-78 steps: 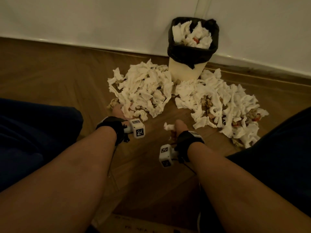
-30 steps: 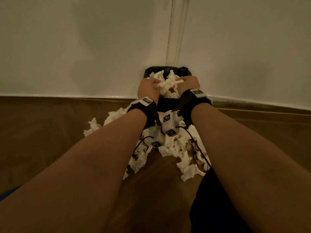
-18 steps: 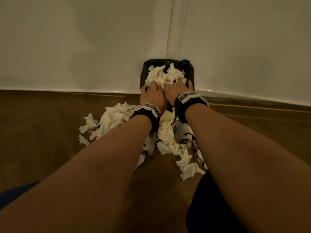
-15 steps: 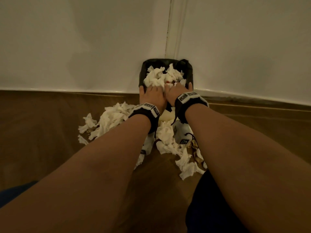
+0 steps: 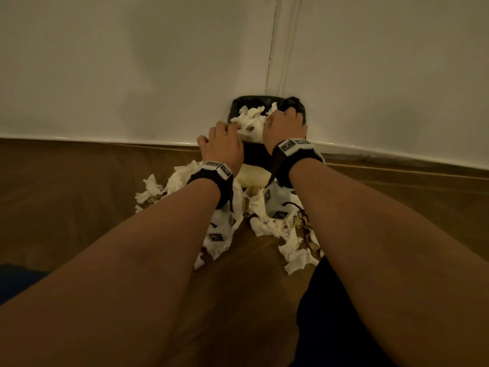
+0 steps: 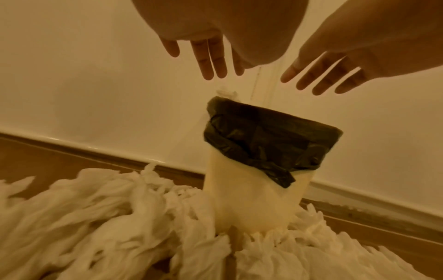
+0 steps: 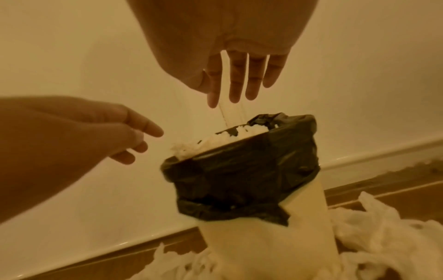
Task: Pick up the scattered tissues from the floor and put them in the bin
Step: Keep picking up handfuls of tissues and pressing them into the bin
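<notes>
A cream bin [image 5: 251, 176] with a black liner [image 6: 268, 140] stands in the wall corner, heaped with white tissues [image 5: 250, 123]. My left hand [image 5: 223, 143] hovers at the bin's near-left rim and holds nothing. My right hand [image 5: 284, 123] is over the bin's right side, also holding nothing. In the wrist views the left hand's fingers [image 6: 210, 58] and the right hand's fingers [image 7: 239, 81] hang straight, a little above the bin mouth. Piles of scattered tissues [image 6: 107, 217] lie on the floor around the bin's base [image 5: 291, 245].
White walls meet in a corner right behind the bin [image 7: 263, 217], with a skirting board [image 5: 105, 140] along the wooden floor [image 5: 66, 194]. My dark-clothed legs [image 5: 317, 300] are at the lower right and far left. Bits of brown scrap are mixed into the right pile.
Both hands carried tissues from the floor up to the bin and pressed them in side by side. They have now let go, lifted a little and moved apart.
</notes>
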A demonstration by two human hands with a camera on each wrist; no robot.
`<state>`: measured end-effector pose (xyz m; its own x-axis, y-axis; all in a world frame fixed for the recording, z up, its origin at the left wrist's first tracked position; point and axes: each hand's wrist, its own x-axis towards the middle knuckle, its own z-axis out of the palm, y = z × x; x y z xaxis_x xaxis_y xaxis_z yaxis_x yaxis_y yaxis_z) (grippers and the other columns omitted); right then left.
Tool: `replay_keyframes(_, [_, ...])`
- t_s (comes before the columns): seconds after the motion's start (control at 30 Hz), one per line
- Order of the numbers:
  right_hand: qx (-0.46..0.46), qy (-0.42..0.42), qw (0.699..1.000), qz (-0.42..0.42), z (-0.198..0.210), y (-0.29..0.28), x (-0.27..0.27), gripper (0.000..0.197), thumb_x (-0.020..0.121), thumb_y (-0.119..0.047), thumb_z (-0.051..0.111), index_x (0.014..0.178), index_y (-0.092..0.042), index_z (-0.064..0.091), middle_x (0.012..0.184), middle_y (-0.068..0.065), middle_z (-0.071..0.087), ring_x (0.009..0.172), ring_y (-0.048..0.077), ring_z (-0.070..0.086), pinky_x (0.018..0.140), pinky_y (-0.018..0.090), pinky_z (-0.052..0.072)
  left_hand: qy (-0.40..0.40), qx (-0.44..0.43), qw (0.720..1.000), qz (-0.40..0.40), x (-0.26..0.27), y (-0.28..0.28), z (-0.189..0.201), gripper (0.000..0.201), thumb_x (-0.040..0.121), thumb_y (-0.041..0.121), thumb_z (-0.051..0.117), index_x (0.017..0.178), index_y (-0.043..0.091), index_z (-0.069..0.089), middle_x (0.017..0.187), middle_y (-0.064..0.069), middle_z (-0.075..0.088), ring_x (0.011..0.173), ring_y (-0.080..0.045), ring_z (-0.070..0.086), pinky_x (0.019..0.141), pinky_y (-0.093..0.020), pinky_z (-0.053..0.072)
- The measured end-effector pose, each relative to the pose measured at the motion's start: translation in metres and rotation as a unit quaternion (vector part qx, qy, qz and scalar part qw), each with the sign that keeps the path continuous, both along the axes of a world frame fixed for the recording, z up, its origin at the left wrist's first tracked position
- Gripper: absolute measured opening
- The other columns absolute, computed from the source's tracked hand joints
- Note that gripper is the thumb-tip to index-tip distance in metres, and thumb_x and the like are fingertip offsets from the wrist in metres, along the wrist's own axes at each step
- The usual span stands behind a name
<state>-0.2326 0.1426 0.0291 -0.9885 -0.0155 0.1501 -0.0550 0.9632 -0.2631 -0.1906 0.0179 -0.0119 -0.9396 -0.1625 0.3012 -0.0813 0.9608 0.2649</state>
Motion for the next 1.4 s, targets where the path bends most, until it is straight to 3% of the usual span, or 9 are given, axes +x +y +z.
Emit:
replay_keyframes(0.23, [-0.135, -0.133, 0.982, 0.028, -0.046, -0.036, 0.060, 0.029, 0.097, -0.019, 0.040, 0.120, -0.010, 0.056, 0.127, 0.015, 0.051, 0.119, 0.034, 0.045, 0.099, 0.042, 0.042, -0.113, 0.060, 0.989, 0.080, 0.073, -0.056, -0.032, 0.034, 0.090, 0.020, 0.045, 0.125, 0.021, 0.046, 0.128, -0.007, 0.047, 0.120, -0.028, 0.044, 0.099, -0.046, 0.034])
replay_keyframes(0.43, [-0.138, -0.266, 0.954, -0.001, -0.128, -0.054, 0.128, 0.024, 0.096, -0.016, 0.042, 0.114, -0.010, 0.057, 0.120, 0.015, 0.058, 0.108, 0.033, 0.055, 0.092, 0.041, 0.049, -0.257, 0.104, 0.957, 0.085, 0.160, -0.074, -0.099, 0.030, 0.093, 0.023, 0.046, 0.123, 0.019, 0.044, 0.124, -0.008, 0.050, 0.111, -0.029, 0.051, 0.087, -0.040, 0.044])
replay_keyframes(0.57, [-0.150, -0.315, 0.937, 0.009, -0.158, -0.067, 0.154, 0.021, 0.096, -0.015, 0.042, 0.113, -0.013, 0.054, 0.116, 0.013, 0.057, 0.109, 0.033, 0.052, 0.089, 0.045, 0.050, -0.327, 0.082, 0.939, 0.074, 0.196, -0.080, -0.139, 0.039, 0.092, 0.033, 0.049, 0.129, 0.021, 0.041, 0.133, -0.008, 0.041, 0.121, -0.028, 0.044, 0.093, -0.041, 0.042])
replay_keyframes(0.7, [-0.152, -0.285, 0.946, 0.014, -0.176, -0.071, 0.167, 0.015, 0.096, -0.017, 0.043, 0.102, -0.012, 0.056, 0.107, 0.013, 0.060, 0.102, 0.033, 0.054, 0.089, 0.042, 0.047, -0.301, 0.067, 0.949, 0.067, 0.208, -0.079, -0.156, 0.043, 0.088, 0.043, 0.054, 0.128, 0.032, 0.044, 0.133, -0.007, 0.032, 0.118, -0.030, 0.041, 0.088, -0.041, 0.043])
replay_keyframes(0.87, [-0.154, -0.194, 0.969, -0.005, -0.189, -0.068, 0.176, 0.016, 0.093, -0.018, 0.044, 0.100, -0.013, 0.058, 0.106, 0.010, 0.060, 0.102, 0.028, 0.051, 0.084, 0.039, 0.047, -0.304, 0.032, 0.952, 0.030, 0.202, -0.071, -0.163, 0.057, 0.084, 0.050, 0.057, 0.134, 0.044, 0.032, 0.146, -0.009, 0.018, 0.126, -0.033, 0.034, 0.093, -0.043, 0.043])
replay_keyframes(0.97, [-0.128, -0.158, 0.979, 0.012, -0.195, -0.067, 0.176, 0.017, 0.093, -0.017, 0.044, 0.103, -0.012, 0.058, 0.112, 0.010, 0.056, 0.105, 0.028, 0.048, 0.088, 0.038, 0.044, -0.353, 0.050, 0.934, 0.022, 0.203, -0.066, -0.168, 0.044, 0.088, 0.040, 0.057, 0.129, 0.033, 0.043, 0.147, -0.007, 0.017, 0.127, -0.032, 0.030, 0.096, -0.041, 0.041])
replay_keyframes(1.1, [-0.084, -0.142, 0.986, 0.033, -0.197, -0.069, 0.177, 0.024, 0.093, -0.019, 0.046, 0.115, -0.014, 0.055, 0.124, 0.010, 0.047, 0.116, 0.029, 0.042, 0.095, 0.035, 0.036, -0.352, 0.143, 0.922, 0.076, 0.212, -0.074, -0.177, 0.025, 0.095, 0.016, 0.044, 0.119, 0.015, 0.049, 0.126, -0.013, 0.038, 0.110, -0.032, 0.043, 0.082, -0.036, 0.042])
replay_keyframes(1.27, [0.003, -0.275, 0.955, 0.109, -0.201, -0.076, 0.186, 0.049, 0.091, -0.034, 0.054, 0.137, -0.023, 0.039, 0.148, 0.008, 0.023, 0.133, 0.034, 0.025, 0.103, 0.043, 0.037, -0.276, 0.260, 0.918, 0.119, 0.220, -0.092, -0.178, 0.037, 0.089, 0.001, 0.037, 0.123, 0.014, 0.044, 0.124, -0.012, 0.038, 0.092, -0.031, 0.052, 0.071, -0.034, 0.041])
replay_keyframes(1.4, [0.046, -0.304, 0.943, 0.131, -0.208, -0.078, 0.195, 0.036, 0.093, -0.026, 0.054, 0.126, -0.011, 0.053, 0.141, 0.010, 0.034, 0.129, 0.032, 0.032, 0.102, 0.040, 0.039, -0.266, 0.259, 0.913, 0.166, 0.221, -0.103, -0.177, 0.032, 0.092, 0.005, 0.042, 0.123, 0.013, 0.046, 0.128, -0.013, 0.034, 0.088, -0.031, 0.053, 0.065, -0.030, 0.040])
